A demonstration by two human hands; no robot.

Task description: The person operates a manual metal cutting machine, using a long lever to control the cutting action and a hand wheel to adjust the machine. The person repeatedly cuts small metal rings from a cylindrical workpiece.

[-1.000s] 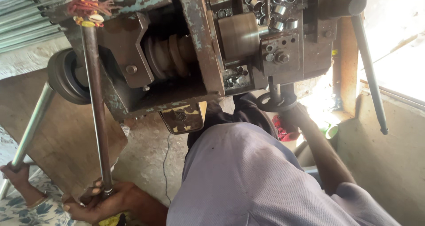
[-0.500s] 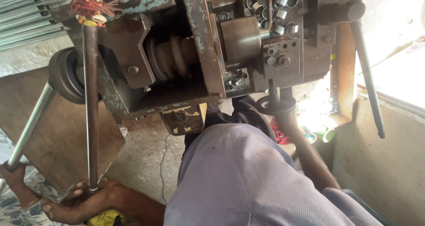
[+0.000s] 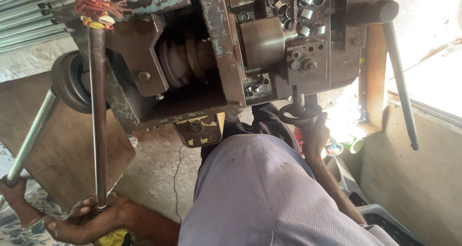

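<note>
Left hand (image 3: 84, 219), lower left of frame, fingers clamped on a stiff, probably heavy steel lever (image 3: 98, 116) at its end; right hand (image 3: 315, 135), centre right, fingers closed on a small handwheel (image 3: 299, 113).

A worn yellowish metal plate (image 3: 198, 130) hangs beneath the machine.

A rough concrete floor (image 3: 159, 164) is seen below, with a wooden board (image 3: 62, 145) laid on it. Corrugated metal sheets (image 3: 29, 19) are stacked at upper left. Strong daylight is admitted through an opening (image 3: 433, 48) above a concrete wall (image 3: 409, 178).
</note>
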